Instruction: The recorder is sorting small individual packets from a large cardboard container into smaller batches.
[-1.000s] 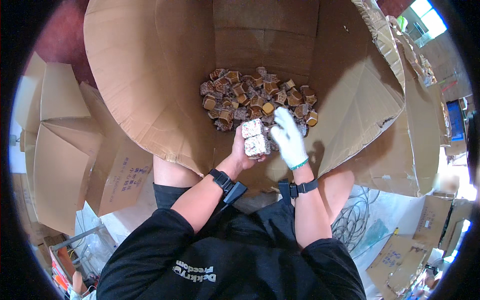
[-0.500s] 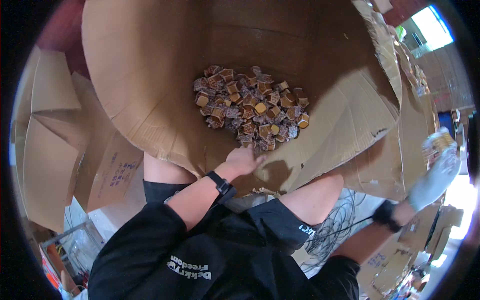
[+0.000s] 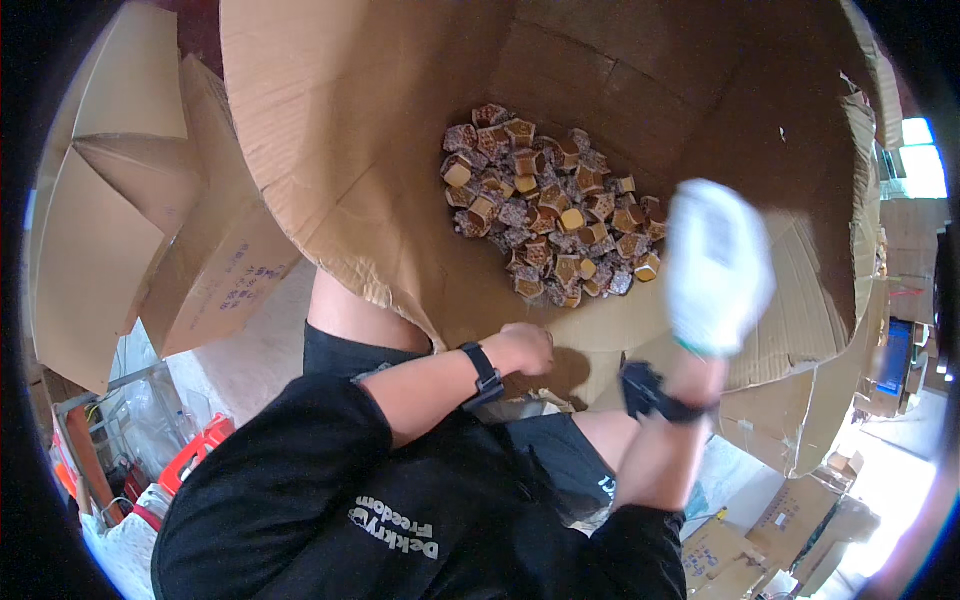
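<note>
A big cardboard box [image 3: 330, 215] stands open in front of me. At its bottom lies a pile of small brown block-like pieces [image 3: 555, 205], several with yellow faces, many in clear bubble wrap. My left hand [image 3: 525, 350] is bare, with a dark watch on the wrist. Its fingers are curled in near the box's front edge, apart from the pile, and hide whatever they may hold. My right hand [image 3: 718, 265] wears a white glove and is over the right part of the box. Motion smears its fingers, so their state is unclear.
Folded cardboard boxes [image 3: 110, 230] stand at the left. A metal rack with a red plastic item [image 3: 195, 450] is at the lower left. More cardboard [image 3: 720, 555] lies at the lower right, and a blue object [image 3: 895, 357] is farther right.
My right hand has swung from the far right, where it held something wrapped, inward over the box. The left hand has drawn back from the pile, its fingers curled. The view has shifted.
</note>
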Action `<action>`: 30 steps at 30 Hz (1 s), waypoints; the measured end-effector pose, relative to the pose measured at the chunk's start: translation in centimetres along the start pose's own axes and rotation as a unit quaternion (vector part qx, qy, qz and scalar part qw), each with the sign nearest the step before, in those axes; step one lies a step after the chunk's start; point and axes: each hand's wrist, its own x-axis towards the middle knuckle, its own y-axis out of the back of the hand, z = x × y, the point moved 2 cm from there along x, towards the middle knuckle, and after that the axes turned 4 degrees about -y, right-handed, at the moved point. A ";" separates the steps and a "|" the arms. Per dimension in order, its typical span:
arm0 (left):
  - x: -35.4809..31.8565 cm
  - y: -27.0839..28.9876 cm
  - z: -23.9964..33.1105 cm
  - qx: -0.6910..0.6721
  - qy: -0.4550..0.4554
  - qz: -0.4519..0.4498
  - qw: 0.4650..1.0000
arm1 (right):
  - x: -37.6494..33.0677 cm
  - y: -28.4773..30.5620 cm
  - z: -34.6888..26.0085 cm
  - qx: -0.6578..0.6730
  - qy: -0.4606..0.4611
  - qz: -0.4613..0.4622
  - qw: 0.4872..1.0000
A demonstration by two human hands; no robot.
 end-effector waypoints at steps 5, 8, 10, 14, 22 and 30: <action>-0.1 1.1 0.8 -0.031 0.013 -0.025 0.999 | -4.8 -20.1 11.9 -0.104 -0.211 -0.299 0.925; -0.4 1.2 0.1 -0.048 0.013 -0.052 0.997 | -8.4 -26.0 18.0 -0.165 -0.290 -0.252 0.908; 0.1 0.3 -0.4 -0.090 0.024 -0.067 0.993 | -10.0 -27.6 19.8 -0.139 -0.485 -0.222 0.834; -0.3 0.9 -0.5 -0.116 0.010 -0.099 0.988 | -12.6 -29.3 22.7 -0.182 -0.491 -0.142 0.840; 0.0 1.4 1.8 -0.161 -0.046 -0.143 0.975 | -10.2 -31.0 26.6 -0.225 -0.389 -0.271 0.851; 0.9 0.7 0.8 -0.069 0.079 0.034 0.994 | -11.2 -25.1 29.0 0.076 -0.561 -0.278 0.776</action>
